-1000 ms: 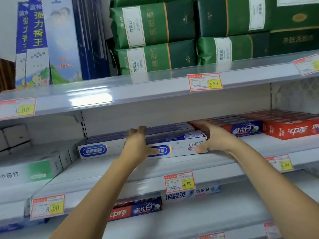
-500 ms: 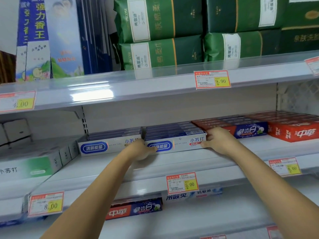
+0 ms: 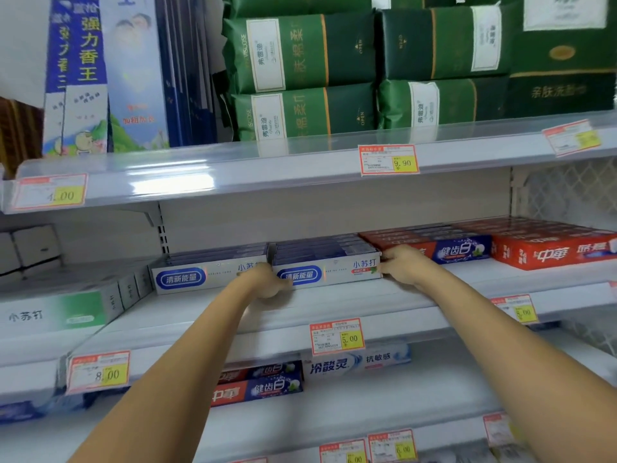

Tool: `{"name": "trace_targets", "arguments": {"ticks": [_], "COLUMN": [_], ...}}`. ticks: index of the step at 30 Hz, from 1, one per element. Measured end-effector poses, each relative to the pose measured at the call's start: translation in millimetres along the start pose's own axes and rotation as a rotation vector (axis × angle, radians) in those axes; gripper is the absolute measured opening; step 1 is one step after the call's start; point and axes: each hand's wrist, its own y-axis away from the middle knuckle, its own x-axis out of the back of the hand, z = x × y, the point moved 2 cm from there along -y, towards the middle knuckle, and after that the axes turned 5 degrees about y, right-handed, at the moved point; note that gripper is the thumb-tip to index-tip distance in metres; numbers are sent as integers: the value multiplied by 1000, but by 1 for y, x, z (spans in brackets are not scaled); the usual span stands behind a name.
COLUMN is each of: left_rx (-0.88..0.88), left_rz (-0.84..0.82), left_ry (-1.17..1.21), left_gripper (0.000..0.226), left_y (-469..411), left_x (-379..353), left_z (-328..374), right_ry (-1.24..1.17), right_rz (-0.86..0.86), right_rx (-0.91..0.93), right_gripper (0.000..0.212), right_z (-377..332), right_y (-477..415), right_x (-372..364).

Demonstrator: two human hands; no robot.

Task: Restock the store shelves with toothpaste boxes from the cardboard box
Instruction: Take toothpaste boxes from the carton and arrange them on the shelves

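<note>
The blurred left hand (image 3: 267,283) touched the front left corner of the toothpaste boxes (image 3: 329,262); its grip was unclear. The right hand (image 3: 405,266) pressed extended fingers against their right end. They sat on the shelf (image 3: 334,304) beside red boxes (image 3: 397,238).

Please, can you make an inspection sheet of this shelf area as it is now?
Surface: white middle shelf, price tags on its front edge.
Job's things: white-blue toothpaste boxes in a left stack and a right stack, side by side; cardboard box not seen.
Clutter: nothing seen.
Grippers: left hand, blurred, at right stack's left end; right hand touches its right end.
Cables: nothing seen.
Surroundings: red toothpaste boxes to the right, green packs above.
</note>
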Motion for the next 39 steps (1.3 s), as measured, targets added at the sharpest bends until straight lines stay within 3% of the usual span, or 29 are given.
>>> {"name": "trace_targets", "arguments": {"ticks": [2, 4, 6, 8, 10, 14, 18, 21, 25, 29, 34, 39], "left_rx": [-13, -91, -254, -459, -549, -538, -351, -144, 58, 195, 350, 451], "left_rz": [15, 90, 274, 444, 424, 165, -85, -253, -382, -443, -536, -556], "left_ry": [-2, 41, 224, 428, 543, 568, 590, 654, 635, 519, 413, 388], "left_gripper": [44, 51, 52, 31, 19, 40, 42, 36, 24, 31, 19, 22], "left_y": [15, 40, 78, 121, 155, 194, 211, 230, 257, 282, 299, 313], "left_x": [6, 10, 8, -4, -29, -116, -225, -300, -392, -472, -568, -672], "left_z": [3, 9, 12, 13, 9, -12, -60, -101, -158, -211, -266, -323], "right_ry": [-62, -132, -180, -166, -136, -100, -106, -64, 36, 64, 125, 89], "right_rz": [239, 494, 602, 601, 501, 168, -130, -310, -521, -607, -670, -712], "right_rx": [-46, 34, 173, 258, 287, 308, 281, 99, -151, -347, -428, -524], "right_gripper": [23, 19, 10, 13, 24, 42, 43, 52, 39, 34, 24, 37], "right_z": [0, 1, 0, 5, 17, 58, 123, 186, 265, 323, 380, 431], "right_y": [11, 38, 75, 111, 144, 200, 252, 288, 346, 404, 457, 494], "right_x": [13, 27, 32, 26, 8, -52, -130, -199, -283, -344, -420, -514]}}
